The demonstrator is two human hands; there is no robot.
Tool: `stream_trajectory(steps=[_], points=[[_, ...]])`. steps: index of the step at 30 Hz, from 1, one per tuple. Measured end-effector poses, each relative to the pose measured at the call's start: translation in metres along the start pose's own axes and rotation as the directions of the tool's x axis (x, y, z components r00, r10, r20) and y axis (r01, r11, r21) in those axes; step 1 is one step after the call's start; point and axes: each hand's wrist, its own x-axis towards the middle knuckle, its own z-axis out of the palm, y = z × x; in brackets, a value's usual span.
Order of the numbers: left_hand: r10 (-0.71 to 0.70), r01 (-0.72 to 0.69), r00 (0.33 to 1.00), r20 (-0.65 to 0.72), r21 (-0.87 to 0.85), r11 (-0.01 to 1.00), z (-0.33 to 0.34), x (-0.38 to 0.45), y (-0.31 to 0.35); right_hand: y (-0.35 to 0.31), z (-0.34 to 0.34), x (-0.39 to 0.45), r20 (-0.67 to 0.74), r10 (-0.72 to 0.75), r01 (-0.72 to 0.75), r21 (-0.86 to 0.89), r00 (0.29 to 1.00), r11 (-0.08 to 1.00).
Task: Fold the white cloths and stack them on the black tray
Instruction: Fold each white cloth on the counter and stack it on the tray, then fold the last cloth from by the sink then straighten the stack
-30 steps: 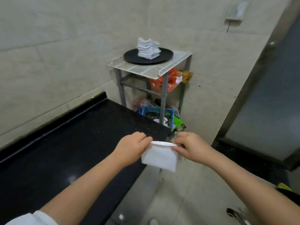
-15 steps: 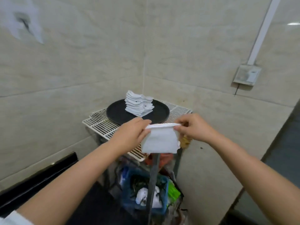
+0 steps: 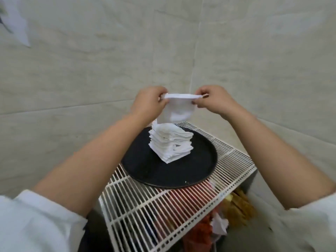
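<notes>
A: Hands?
B: Both up at frame centre, above the stack. Left hand pinches the left top corner of a folded white cloth; right hand pinches the right top corner. Each grip is curled onto the cloth's upper edge, fingers bent, thumbs in front.

A: Cloth state?
B: Folded, hanging down from the top edge held level between the two hands. Its lower edge sits just over the top of the stack of folded cloths; can't tell if it touches.

A: Stack?
B: Many white layers, a bit ragged, leaning slightly. Sits on the round black tray, toward the tray's far side.

A: Tray location?
B: On a white wire rack, centre to lower right of frame. Tray takes the far part of the rack, bare wire nearer the camera.

A: Anything else?
B: Red and brown-yellow items visible through and beside the wires at lower right, blurred. Beige tiled walls meet in a corner behind the hands. White sleeves at both lower corners.
</notes>
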Motion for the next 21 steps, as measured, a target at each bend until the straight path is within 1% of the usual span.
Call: stream_trajectory(steps=[1, 2, 4, 6, 8, 9, 12, 15, 18, 21], points=[[0.008, -0.003, 0.998, -0.070, 0.066, 0.998, 0.005, 0.011, 0.002, 0.008, 0.003, 0.020, -0.040, -0.053, 0.053, -0.011, 0.998, 0.999], [0.000, 0.012, 0.994, -0.110, 0.108, 0.994, 0.012, 0.022, -0.001, 0.017, 0.007, 0.036, -0.067, -0.092, 0.092, -0.011, 0.993, 0.996], [-0.052, 0.071, 0.992, -0.114, 0.170, 0.983, 0.031, 0.033, -0.007, 0.039, 0.019, 0.059, -0.053, -0.120, 0.121, 0.027, 0.991, 0.992], [-0.122, 0.124, 0.992, -0.022, 0.206, 0.971, 0.058, 0.034, -0.014, 0.071, 0.035, 0.073, 0.058, -0.137, 0.136, 0.024, 0.989, 0.990], [-0.174, 0.140, 0.978, 0.114, 0.255, 0.957, 0.080, 0.026, -0.021, 0.103, 0.052, 0.076, 0.199, -0.139, 0.145, -0.016, 0.970, 0.989], [-0.194, 0.142, 0.969, 0.155, 0.293, 0.946, 0.088, 0.020, -0.023, 0.115, 0.058, 0.075, 0.248, -0.144, 0.152, -0.013, 0.958, 0.988], [-0.239, 0.166, 0.956, 0.170, 0.357, 0.919, 0.098, 0.009, -0.025, 0.138, 0.066, 0.071, 0.318, -0.232, 0.223, 0.066, 0.919, 0.973], [-0.257, 0.179, 0.952, 0.170, 0.373, 0.911, 0.100, 0.003, -0.023, 0.147, 0.068, 0.068, 0.390, -0.312, 0.316, 0.056, 0.866, 0.947], [-0.266, 0.167, 0.943, 0.202, 0.408, 0.898, 0.107, -0.006, -0.021, 0.159, 0.071, 0.065, 0.484, -0.300, 0.337, 0.013, 0.822, 0.942], [-0.278, 0.187, 0.943, 0.181, 0.399, 0.897, 0.113, -0.013, -0.015, 0.166, 0.067, 0.064, 0.517, -0.282, 0.333, -0.007, 0.808, 0.943]])
